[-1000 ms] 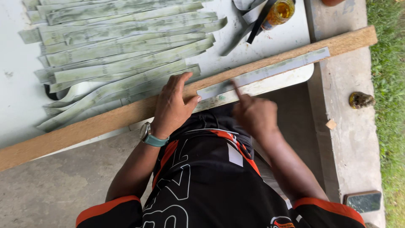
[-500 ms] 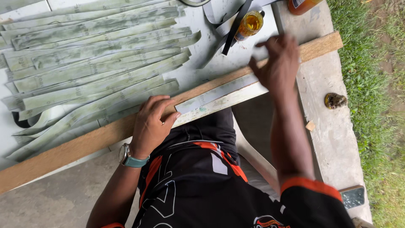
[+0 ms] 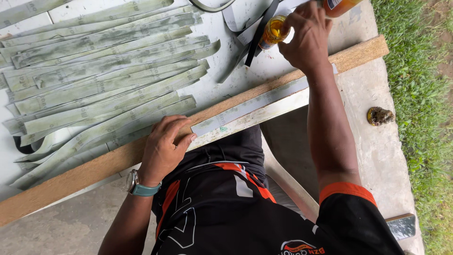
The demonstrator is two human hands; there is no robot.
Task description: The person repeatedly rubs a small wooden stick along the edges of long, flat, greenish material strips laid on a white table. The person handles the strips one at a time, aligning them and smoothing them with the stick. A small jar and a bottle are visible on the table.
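My left hand (image 3: 165,148) lies flat on a long wooden board (image 3: 85,172) that runs diagonally along the near edge of a white table (image 3: 226,89). A grey strip (image 3: 250,107) lies along the board to the right of that hand. My right hand (image 3: 306,35) reaches across the table and grips a small jar of yellow liquid (image 3: 272,31) at the far edge. A brush or dark stick (image 3: 259,35) leans by the jar.
Several long grey-green strips (image 3: 104,80) are piled on the table's left half. An orange bottle (image 3: 339,5) stands beyond the jar. A concrete slab (image 3: 373,156) and grass (image 3: 420,94) lie to the right, with a small dark lump (image 3: 380,115) on the slab.
My right hand left the grey strip on the board and moved up across the table to the yellow jar. My left hand stayed pressed on the board.
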